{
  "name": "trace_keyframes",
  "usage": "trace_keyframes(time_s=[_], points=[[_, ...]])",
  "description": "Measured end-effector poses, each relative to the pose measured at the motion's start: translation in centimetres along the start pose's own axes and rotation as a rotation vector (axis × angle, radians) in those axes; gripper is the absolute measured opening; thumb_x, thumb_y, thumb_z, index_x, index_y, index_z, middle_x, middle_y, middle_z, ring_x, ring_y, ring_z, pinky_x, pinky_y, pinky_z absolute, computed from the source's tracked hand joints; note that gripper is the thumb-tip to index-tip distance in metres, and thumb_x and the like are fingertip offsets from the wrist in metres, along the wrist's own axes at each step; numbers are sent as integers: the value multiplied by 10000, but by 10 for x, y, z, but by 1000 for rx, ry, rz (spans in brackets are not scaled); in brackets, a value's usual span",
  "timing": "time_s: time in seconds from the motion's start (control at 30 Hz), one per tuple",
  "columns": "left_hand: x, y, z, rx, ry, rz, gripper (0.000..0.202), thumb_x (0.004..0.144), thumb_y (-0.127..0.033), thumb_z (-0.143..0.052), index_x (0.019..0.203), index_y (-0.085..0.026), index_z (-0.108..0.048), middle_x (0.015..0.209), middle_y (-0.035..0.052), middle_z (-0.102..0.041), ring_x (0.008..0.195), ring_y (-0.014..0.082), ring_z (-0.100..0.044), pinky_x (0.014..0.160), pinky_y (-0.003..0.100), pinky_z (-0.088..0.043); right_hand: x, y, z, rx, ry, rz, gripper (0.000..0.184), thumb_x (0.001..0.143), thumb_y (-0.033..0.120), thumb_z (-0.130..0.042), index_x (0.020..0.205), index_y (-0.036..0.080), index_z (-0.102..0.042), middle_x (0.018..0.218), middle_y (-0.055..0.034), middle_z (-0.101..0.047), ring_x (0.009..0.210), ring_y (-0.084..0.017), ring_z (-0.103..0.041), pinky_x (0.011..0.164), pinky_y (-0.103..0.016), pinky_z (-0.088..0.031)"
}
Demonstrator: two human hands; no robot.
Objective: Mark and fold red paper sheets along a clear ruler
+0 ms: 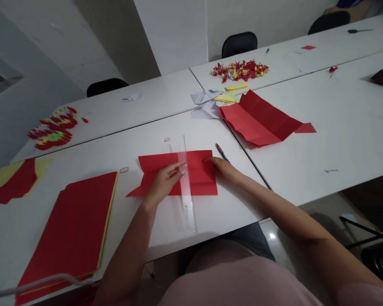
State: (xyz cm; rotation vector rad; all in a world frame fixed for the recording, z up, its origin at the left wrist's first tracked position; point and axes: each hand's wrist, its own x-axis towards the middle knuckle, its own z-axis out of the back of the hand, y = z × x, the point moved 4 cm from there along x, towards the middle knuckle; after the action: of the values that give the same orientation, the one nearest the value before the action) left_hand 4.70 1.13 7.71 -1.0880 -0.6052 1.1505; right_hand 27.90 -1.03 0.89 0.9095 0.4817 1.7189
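Observation:
A creased sheet of red paper (pixel 199 170) lies on the white table in front of me. Across it, running away from my body, is a clear plastic ruler (pixel 188 208), slightly blurred. My left hand (pixel 162 182) has its thumb and fingers closed on the ruler's left side, over the paper. At the paper's right edge, my right hand (pixel 226 169) pinches the sheet, with some fingers hidden beneath the hand. Just beyond that hand lies a dark pen (pixel 221 151).
A stack of red and yellow paper (pixel 73 225) lies at the left. Beyond the right hand rests a large folded red sheet (pixel 261 119), near white and yellow scraps (pixel 207 104). Piles of small folded pieces (pixel 242 70) sit farther back. A cable (pixel 51 278) crosses the lower left.

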Motion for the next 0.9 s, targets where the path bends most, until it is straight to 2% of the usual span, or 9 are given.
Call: trace_keyframes(time_s=[0.1, 0.2, 0.33, 0.4, 0.5, 0.67, 0.77, 0.9], points=[[3, 30, -19, 42, 54, 24, 390, 859, -331, -654, 1238, -242, -658, 1283, 78, -674, 1110, 205, -660, 1017, 382, -496, 11, -5, -8, 3, 124, 54, 483, 846, 11, -372, 1250, 128, -610, 1241, -74, -667, 1132, -156, -626, 962, -312, -492], [-2, 47, -22, 98, 86, 10, 408, 891, -342, -612, 1283, -228, -612, 1193, 81, -692, 1062, 199, -659, 968, 371, -517, 19, -11, -16, -36, 116, -6, 437, 870, 19, -406, 1260, 95, -588, 1214, -115, -644, 1094, -177, -623, 942, -343, -496], [-9, 43, -19, 391, 99, -74, 405, 963, -310, -496, 1359, -247, -558, 1219, 75, -633, 1139, 208, -585, 1021, 394, -465, 23, -5, -29, -231, 18, -107, 332, 916, 208, -572, 1240, 146, -612, 1188, -139, -625, 1088, -252, -584, 941, -423, -497], [-9, 39, -16, 592, 88, -89, 404, 981, -302, -466, 1372, -265, -559, 1227, 77, -600, 1177, 232, -536, 1054, 431, -428, 22, 1, -34, -343, 18, -116, 362, 934, 299, -580, 1264, 156, -615, 1285, -161, -586, 1141, -294, -543, 958, -450, -483], [-4, 38, -12, 818, 82, -88, 387, 982, -302, -471, 1348, -288, -598, 1260, 85, -559, 1217, 265, -486, 1091, 483, -375, 21, 7, -40, -452, 67, -113, 390, 960, 342, -550, 1298, 160, -617, 1455, -174, -482, 1200, -328, -502, 972, -462, -471], [3, 43, -14, 916, 80, -104, 433, 985, -390, -485, 1407, -306, -531, 1577, 55, -370, 1477, 305, -251, 1184, 556, -201, 34, -1, -41, -526, 139, -92, 381, 990, 365, -505, 1346, 271, -602, 1528, -128, -428, 1259, -349, -475, 973, -516, -460], [2, 43, -22, 939, 88, -103, 481, 982, -413, -491, 1446, -286, -478, 1596, 56, -361, 1501, 288, -230, 1204, 569, -142, 51, -8, -40, -537, 185, -62, 372, 989, 373, -513, 1347, 330, -599, 1534, -105, -429, 1266, -355, -474, 960, -540, -459], [1, 41, -29, 951, 55, -94, 487, 980, -404, -497, 1439, -242, -491, 1585, 85, -378, 1496, 302, -251, 1205, 586, -147, 62, -7, -35, -497, 194, 3, 357, 981, 310, -524, 1325, 298, -620, 1536, -109, -430, 1290, -347, -460, 971, -537, -454]])
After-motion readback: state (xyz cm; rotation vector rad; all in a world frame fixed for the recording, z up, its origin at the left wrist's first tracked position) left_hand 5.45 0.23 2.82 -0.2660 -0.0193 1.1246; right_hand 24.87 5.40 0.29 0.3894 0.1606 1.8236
